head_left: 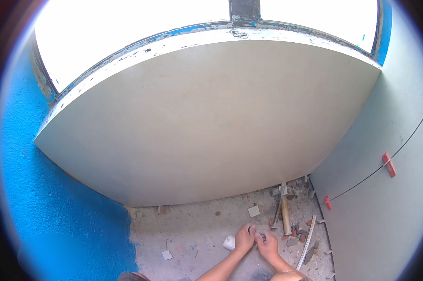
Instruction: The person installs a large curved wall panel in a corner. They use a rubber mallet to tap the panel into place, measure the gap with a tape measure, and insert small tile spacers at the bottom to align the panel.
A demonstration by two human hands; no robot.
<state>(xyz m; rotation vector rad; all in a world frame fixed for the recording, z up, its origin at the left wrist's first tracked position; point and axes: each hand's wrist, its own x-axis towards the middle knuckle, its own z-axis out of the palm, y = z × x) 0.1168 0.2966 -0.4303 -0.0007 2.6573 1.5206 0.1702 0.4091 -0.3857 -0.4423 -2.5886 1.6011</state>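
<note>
Both of my hands are close together, low over the dusty floor (pixel 207 220). My left hand (pixel 244 238) is closed, its thumb and fingers pressed together. Just to its right, my right hand (pixel 267 245) is curled with its fingertips pinched. Whatever they hold is too small or hidden to name. A white rounded object (pixel 229 242) lies beside my left hand, partly covered by it. Beyond my right hand lies a tool with a wooden handle (pixel 285 216), and next to that a thin metal bar (pixel 278 213).
A large grey panel (pixel 216 126) stands ahead beneath the window, its lower edge on small supports. Panels (pixel 375 206) on the right wall have red wedges (pixel 388 165) in their seam. Rubble (pixel 293 242), a measuring strip (pixel 307 243) and tile scraps (pixel 253 211) litter the floor. A blue wall (pixel 71 201) borders the left.
</note>
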